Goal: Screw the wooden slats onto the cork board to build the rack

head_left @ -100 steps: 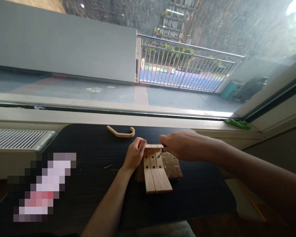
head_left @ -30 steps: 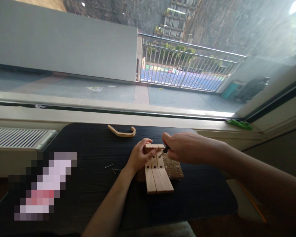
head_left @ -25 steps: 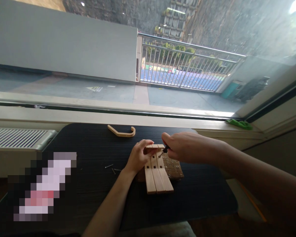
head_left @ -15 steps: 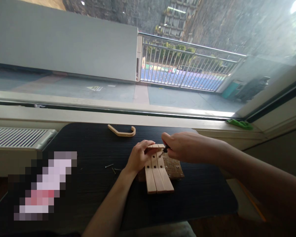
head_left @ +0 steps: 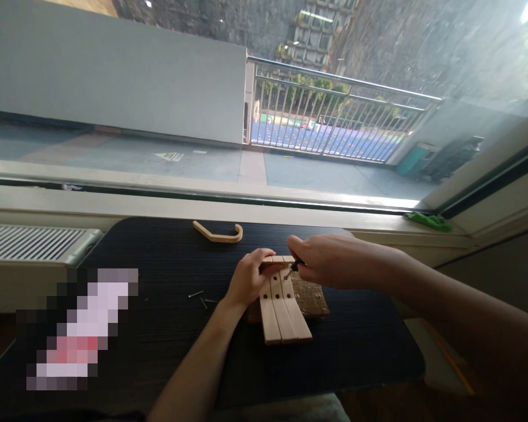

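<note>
A small slatted wooden piece (head_left: 282,319), made of three pale slats with dark screw holes, rests on a brown textured block (head_left: 310,296). My left hand (head_left: 250,275) is closed around its upper left side, fingers over the top edge. In my right hand (head_left: 310,261) is a screwdriver (head_left: 295,264) with a dark handle, mostly hidden by the fingers. Its tip meets a hole in the right slat. Several screws (head_left: 203,302) lie left of my left forearm.
A bent wooden strip (head_left: 220,237) lies near the far edge of the black table (head_left: 158,264). A pixelated patch (head_left: 83,328) covers something at the left. Beyond are the window sill (head_left: 167,205), a green cloth (head_left: 428,221) and a radiator (head_left: 35,243).
Almost nothing differs. The whole view has shifted very slightly, while both hands keep their places on the wooden piece and the screwdriver.
</note>
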Action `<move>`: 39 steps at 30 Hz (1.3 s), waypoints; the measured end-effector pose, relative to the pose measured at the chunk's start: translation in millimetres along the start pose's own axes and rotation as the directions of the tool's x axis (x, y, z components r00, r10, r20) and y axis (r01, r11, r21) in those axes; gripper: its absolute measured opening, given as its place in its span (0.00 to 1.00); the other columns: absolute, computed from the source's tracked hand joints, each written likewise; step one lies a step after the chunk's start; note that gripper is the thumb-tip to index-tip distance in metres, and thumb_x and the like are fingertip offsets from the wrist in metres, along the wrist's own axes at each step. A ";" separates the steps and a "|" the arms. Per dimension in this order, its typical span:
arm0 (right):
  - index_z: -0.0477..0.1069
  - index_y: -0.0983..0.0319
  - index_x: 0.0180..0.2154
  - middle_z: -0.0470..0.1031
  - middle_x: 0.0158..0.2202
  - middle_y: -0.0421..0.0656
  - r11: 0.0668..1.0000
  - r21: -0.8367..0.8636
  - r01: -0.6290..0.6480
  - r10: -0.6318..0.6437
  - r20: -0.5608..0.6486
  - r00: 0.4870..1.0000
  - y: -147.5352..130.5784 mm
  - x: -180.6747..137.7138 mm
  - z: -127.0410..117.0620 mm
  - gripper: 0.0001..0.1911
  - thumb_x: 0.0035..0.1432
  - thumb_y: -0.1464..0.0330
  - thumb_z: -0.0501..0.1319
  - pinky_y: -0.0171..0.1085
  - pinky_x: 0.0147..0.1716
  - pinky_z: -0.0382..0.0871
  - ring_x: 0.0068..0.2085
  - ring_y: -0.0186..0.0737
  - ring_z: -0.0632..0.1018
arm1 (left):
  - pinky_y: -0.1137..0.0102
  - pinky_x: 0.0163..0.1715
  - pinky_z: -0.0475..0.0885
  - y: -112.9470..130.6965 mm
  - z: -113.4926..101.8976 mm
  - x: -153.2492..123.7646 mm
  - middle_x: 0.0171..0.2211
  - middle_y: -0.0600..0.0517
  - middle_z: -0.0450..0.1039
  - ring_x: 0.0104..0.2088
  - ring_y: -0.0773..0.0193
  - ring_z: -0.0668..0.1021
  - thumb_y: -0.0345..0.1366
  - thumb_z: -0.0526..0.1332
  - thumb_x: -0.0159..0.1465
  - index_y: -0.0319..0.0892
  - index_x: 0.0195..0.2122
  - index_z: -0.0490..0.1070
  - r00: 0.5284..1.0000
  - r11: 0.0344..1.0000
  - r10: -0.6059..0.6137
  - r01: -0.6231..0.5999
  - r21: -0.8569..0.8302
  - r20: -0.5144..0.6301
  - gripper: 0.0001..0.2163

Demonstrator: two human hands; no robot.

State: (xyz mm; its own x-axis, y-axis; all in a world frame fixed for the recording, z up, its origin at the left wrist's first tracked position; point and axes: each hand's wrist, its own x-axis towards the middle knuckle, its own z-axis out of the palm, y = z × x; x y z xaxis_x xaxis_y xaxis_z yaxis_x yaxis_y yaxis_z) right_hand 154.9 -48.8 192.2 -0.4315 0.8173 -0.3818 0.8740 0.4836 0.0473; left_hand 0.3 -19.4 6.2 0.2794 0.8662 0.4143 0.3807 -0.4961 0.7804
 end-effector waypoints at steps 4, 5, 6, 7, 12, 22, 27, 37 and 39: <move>0.68 0.59 0.42 0.77 0.28 0.49 0.999 0.032 0.007 -0.007 0.007 1.000 0.5 -2.6 -2.6 0.08 0.64 0.71 0.52 0.42 0.23 0.55 0.28 0.48 0.77 | 0.66 0.39 0.73 -0.7 1.1 -0.4 0.38 0.49 0.80 0.38 0.59 0.80 0.41 0.66 0.62 0.43 0.41 0.74 1.000 0.999 -0.024 0.023 -0.029 -0.016 0.10; 0.68 0.59 0.41 0.77 0.28 0.49 0.999 0.042 0.005 -0.006 0.012 1.000 0.8 -3.0 -3.2 0.07 0.64 0.70 0.52 0.42 0.23 0.55 0.28 0.48 0.77 | 0.67 0.39 0.73 -0.9 1.4 -0.5 0.38 0.49 0.80 0.38 0.59 0.80 0.40 0.67 0.61 0.43 0.42 0.74 0.999 0.999 -0.029 0.028 -0.031 -0.020 0.10; 0.68 0.58 0.40 0.77 0.28 0.48 0.999 0.051 0.000 -0.001 0.016 1.000 1.2 -3.2 -3.6 0.07 0.65 0.70 0.53 0.42 0.23 0.55 0.27 0.47 0.76 | 0.67 0.39 0.73 -1.1 1.7 -0.7 0.38 0.49 0.80 0.38 0.59 0.80 0.40 0.67 0.61 0.43 0.42 0.74 0.999 0.999 -0.033 0.032 -0.032 -0.025 0.10; 0.68 0.58 0.39 0.76 0.27 0.48 0.998 0.060 -0.005 0.004 0.012 1.000 1.6 -3.2 -3.9 0.06 0.65 0.70 0.53 0.42 0.23 0.55 0.27 0.47 0.76 | 0.67 0.39 0.73 -1.2 1.9 -0.8 0.38 0.49 0.80 0.37 0.59 0.80 0.40 0.67 0.61 0.43 0.41 0.74 0.999 0.999 -0.035 0.035 -0.032 -0.026 0.10; 0.70 0.57 0.39 0.76 0.26 0.47 0.998 0.060 -0.032 0.033 -0.003 0.999 2.8 -1.0 -3.0 0.05 0.65 0.68 0.55 0.42 0.23 0.56 0.26 0.46 0.76 | 0.66 0.39 0.73 -2.3 2.5 -1.1 0.38 0.48 0.80 0.38 0.58 0.80 0.40 0.67 0.61 0.42 0.41 0.74 0.999 0.998 -0.039 0.039 -0.042 -0.022 0.10; 0.71 0.58 0.39 0.77 0.28 0.49 1.000 -0.007 -0.030 0.030 -0.020 0.999 2.8 3.3 -0.4 0.10 0.67 0.62 0.54 0.43 0.24 0.57 0.28 0.49 0.77 | 0.68 0.37 0.73 -2.5 1.6 -0.8 0.37 0.49 0.80 0.37 0.59 0.80 0.42 0.67 0.60 0.43 0.41 0.74 0.997 0.993 -0.069 0.067 -0.093 -0.019 0.11; 0.73 0.59 0.37 0.78 0.28 0.50 0.998 -0.055 -0.029 0.027 -0.030 0.999 2.7 5.0 -0.3 0.12 0.67 0.61 0.54 0.43 0.24 0.57 0.28 0.51 0.77 | 0.68 0.36 0.72 -1.2 1.4 -0.3 0.36 0.49 0.79 0.36 0.59 0.79 0.42 0.67 0.60 0.42 0.40 0.74 0.997 0.993 -0.070 0.068 -0.101 -0.018 0.11; 0.76 0.64 0.35 0.79 0.30 0.51 0.972 -0.236 -0.022 0.033 0.042 0.999 -1.7 11.4 -2.1 0.23 0.70 0.57 0.50 0.38 0.23 0.52 0.32 0.47 0.79 | 0.69 0.35 0.71 0.4 0.7 -0.2 0.36 0.49 0.79 0.35 0.60 0.79 0.40 0.67 0.60 0.41 0.39 0.74 0.996 0.991 -0.087 0.085 -0.108 -0.009 0.10; 0.75 0.64 0.36 0.79 0.29 0.51 0.978 -0.208 -0.016 0.017 0.004 1.000 -1.1 9.1 0.2 0.22 0.69 0.56 0.50 0.38 0.22 0.50 0.30 0.47 0.79 | 0.68 0.36 0.72 0.5 0.7 -0.1 0.36 0.49 0.79 0.35 0.60 0.79 0.40 0.67 0.60 0.41 0.39 0.74 0.997 0.991 -0.082 0.080 -0.105 -0.013 0.10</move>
State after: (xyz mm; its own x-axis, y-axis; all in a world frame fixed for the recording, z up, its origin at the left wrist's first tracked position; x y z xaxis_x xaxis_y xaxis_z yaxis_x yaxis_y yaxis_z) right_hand 150.1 -42.0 188.5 -0.4157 0.8242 -0.3847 0.8151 0.5252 0.2446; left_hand 1.1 -19.8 6.2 0.2358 0.9045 0.3555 0.3068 -0.4163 0.8559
